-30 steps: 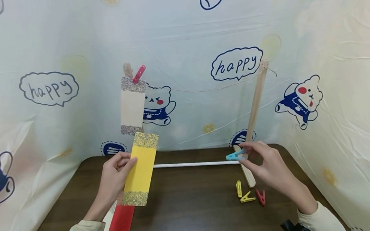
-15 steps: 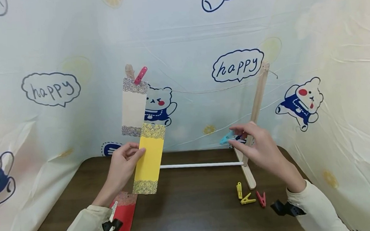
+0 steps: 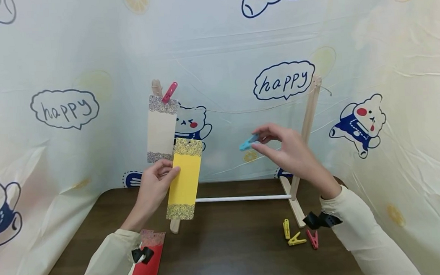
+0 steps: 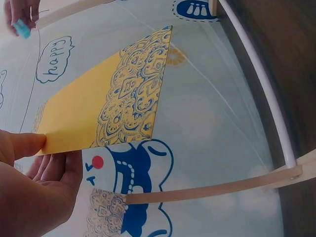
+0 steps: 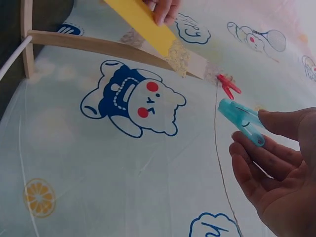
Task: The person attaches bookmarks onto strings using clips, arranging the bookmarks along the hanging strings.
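A yellow card (image 3: 185,179) with patterned lace-like bands at both ends is pinched along its left edge by my left hand (image 3: 157,184). It hangs in the air, slightly tilted, in front of the stand's left post. My right hand (image 3: 286,150) pinches a light blue clothespin (image 3: 249,143) between thumb and fingers, its nose pointing left. In the right wrist view the same clothespin (image 5: 242,120) shows close up, near the string (image 5: 217,148). A cream card (image 3: 161,128) with similar bands hangs from the string by a pink clothespin (image 3: 169,92), just behind the yellow card.
The wooden stand has a right post (image 3: 309,115) and a white crossbar (image 3: 242,198). On the dark table (image 3: 226,246) lie two yellow clothespins (image 3: 296,239) and a pink-red clothespin (image 3: 312,238). A red card (image 3: 146,266) lies at the left, partly under my left sleeve.
My right hand has moved up and left, carrying the blue clothespin away from the right post. My left hand has raised the yellow card and shifted it right.
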### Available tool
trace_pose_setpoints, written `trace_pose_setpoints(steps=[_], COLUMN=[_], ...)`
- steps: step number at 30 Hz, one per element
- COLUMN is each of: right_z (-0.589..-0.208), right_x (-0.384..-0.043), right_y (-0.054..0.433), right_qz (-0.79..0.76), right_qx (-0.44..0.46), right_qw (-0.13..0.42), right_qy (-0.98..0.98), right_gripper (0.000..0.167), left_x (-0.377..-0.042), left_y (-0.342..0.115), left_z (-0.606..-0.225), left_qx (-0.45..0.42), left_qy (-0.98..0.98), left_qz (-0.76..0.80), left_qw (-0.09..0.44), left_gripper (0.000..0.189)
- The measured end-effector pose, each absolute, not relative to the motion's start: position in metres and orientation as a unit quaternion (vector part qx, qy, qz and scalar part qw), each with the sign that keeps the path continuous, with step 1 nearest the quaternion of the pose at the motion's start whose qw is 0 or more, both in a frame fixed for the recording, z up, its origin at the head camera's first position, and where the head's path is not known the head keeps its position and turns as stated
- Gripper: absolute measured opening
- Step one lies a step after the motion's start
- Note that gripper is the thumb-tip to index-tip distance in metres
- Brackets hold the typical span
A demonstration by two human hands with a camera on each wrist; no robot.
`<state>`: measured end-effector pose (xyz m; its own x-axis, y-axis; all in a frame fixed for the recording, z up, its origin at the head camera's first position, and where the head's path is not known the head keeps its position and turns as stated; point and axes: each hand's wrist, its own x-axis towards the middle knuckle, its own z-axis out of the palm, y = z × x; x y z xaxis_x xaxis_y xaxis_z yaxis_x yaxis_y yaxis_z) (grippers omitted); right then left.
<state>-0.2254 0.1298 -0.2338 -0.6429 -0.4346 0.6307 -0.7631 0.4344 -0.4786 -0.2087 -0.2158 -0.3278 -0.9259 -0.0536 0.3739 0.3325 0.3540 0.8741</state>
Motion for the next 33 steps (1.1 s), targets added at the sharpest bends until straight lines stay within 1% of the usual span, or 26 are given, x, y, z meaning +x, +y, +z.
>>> trace_pose_setpoints(steps=[5,12,17,23,27,30,33], right_z=[-0.225,-0.206,-0.190,-0.176,-0.170,-0.166,-0.165], right_x=[-0.241,-0.264,-0.280,-0.294,-0.302,-0.309,-0.315], right_y=[0.116,0.090,0.068,0.043,0.029,0.021,0.015], right_qz=[0.402,0.422,0.434,0.428,0.407,0.399,0.399], right_qx=[0.363,0.378,0.392,0.406,0.409,0.404,0.398], right_qw=[0.210,0.247,0.269,0.260,0.269,0.268,0.252], right_qy=[-0.814,-0.786,-0.765,-0.765,-0.771,-0.778,-0.786], right_gripper=[0.025,0.024,0.020,0.015,0.013,0.014,0.014], left_x=[-0.217,-0.230,-0.238,-0.246,-0.248,-0.241,-0.232], left_y=[-0.212,-0.205,-0.206,-0.208,-0.208,-0.204,-0.199], left_z=[-0.321,-0.311,-0.307,-0.305,-0.301,-0.291,-0.278], left_qx=[-0.096,-0.102,-0.106,-0.105,-0.099,-0.099,-0.101], left_qy=[-0.800,-0.793,-0.793,-0.798,-0.801,-0.803,-0.803], left_qz=[-0.565,-0.576,-0.570,-0.556,-0.552,-0.549,-0.548], left_qw=[0.176,0.168,0.184,0.206,0.209,0.210,0.211], left_gripper=[0.031,0.028,0.026,0.028,0.027,0.025,0.023])
